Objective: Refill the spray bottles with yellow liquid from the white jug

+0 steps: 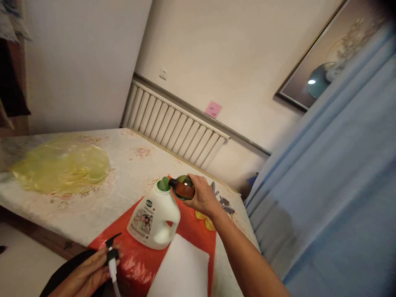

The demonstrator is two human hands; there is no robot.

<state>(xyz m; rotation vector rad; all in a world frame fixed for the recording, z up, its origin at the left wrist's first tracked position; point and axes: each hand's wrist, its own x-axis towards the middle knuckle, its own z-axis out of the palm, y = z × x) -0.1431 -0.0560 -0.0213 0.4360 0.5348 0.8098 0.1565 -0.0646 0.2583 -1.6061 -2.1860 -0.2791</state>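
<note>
While the right hand [202, 198] tips a small brown bottle [183, 187] on its side, the bottle's dark neck rests at the green mouth of a white jug [156, 218], which stands upright on a red plastic sheet [192, 231] near the front edge of the table [123, 165]. The fingers of that hand are clamped round the bottle's body, thumb on the near side. The bottle's neck is bare of its pump, and the jug's opening is uncapped, so the decanting seems to be under way; whether any liquid is actually running cannot be told, nor how much remains in the bottle.

Down at the front edge, just off the red sheet, the left hand [85, 274] holds a black pump head [111, 249] with its white dip tube [114, 276] hanging below; the fingers are closed loosely about the pump's collar. Judging from that, the pump is yet to go back on the bottle.

A white folded cloth or pad [182, 268] lies on the red sheet at the front, touching the jug's base. A crumpled yellow translucent bag [62, 165] sits well apart toward the table's left edge. Behind the table run a white radiator [176, 128] and a wall with a pink note [213, 109]; a blue curtain [334, 185] hangs at the right.
</note>
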